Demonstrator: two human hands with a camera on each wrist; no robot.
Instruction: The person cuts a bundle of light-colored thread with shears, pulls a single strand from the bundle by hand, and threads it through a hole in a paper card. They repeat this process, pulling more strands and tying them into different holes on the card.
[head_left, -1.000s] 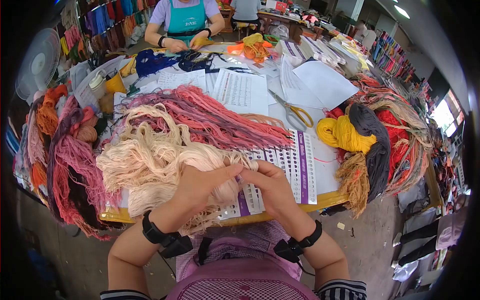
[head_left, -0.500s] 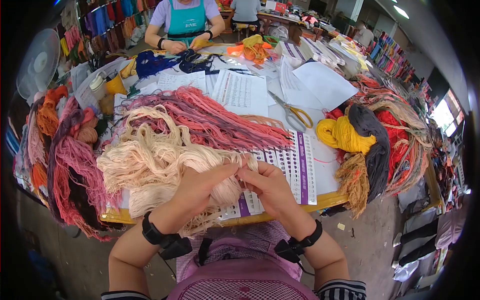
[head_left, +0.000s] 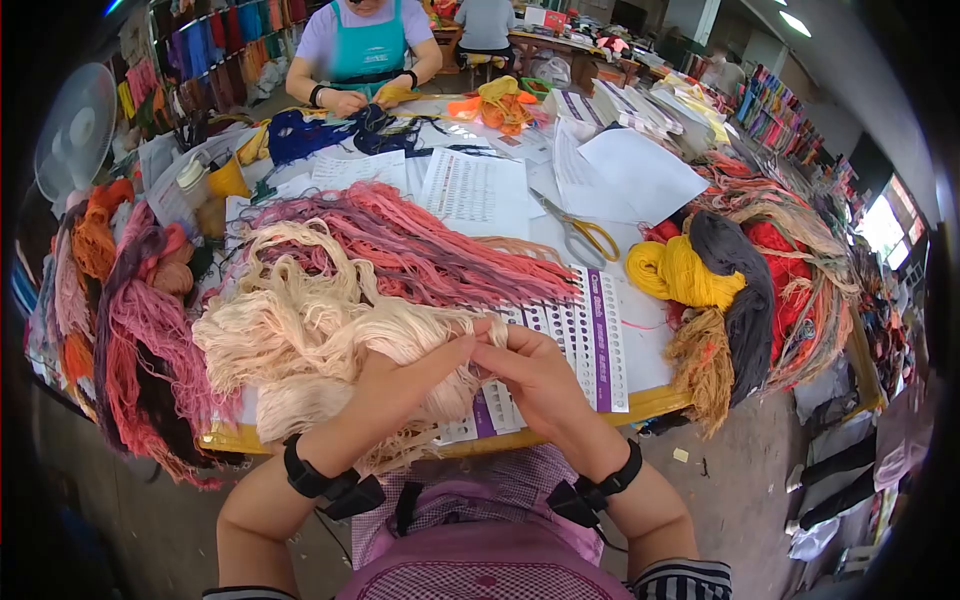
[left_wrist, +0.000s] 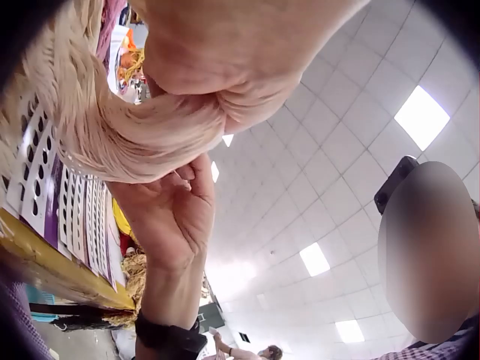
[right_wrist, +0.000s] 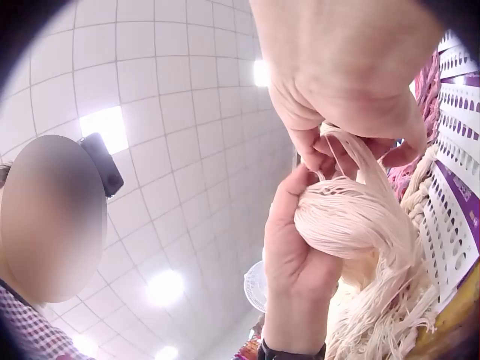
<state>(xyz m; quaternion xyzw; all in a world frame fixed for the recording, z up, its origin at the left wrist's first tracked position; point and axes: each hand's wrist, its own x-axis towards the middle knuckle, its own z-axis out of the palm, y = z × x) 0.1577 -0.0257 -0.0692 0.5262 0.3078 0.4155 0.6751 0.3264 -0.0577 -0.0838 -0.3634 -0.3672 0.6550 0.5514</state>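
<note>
Cream embroidery thread lies in a loose heap at the table's front. My left hand grips one thick skein of it, which bulges over the palm in the right wrist view. Close against the left fingertips, my right hand pinches a few strands at the skein's end with curled fingers. Both thumbs point toward each other over the thread. Under the hands lie white thread cards with purple bands and rows of punched holes.
Pink and purple thread stretches behind the heap. Scissors with yellow handles lie beside printed sheets. Yellow thread and other skeins hang over the right edge, pink ones over the left. Another person works across the table.
The head view has shifted slightly. Both hands stay at the skein's end, with only small movements of the fingers and thumbs.
</note>
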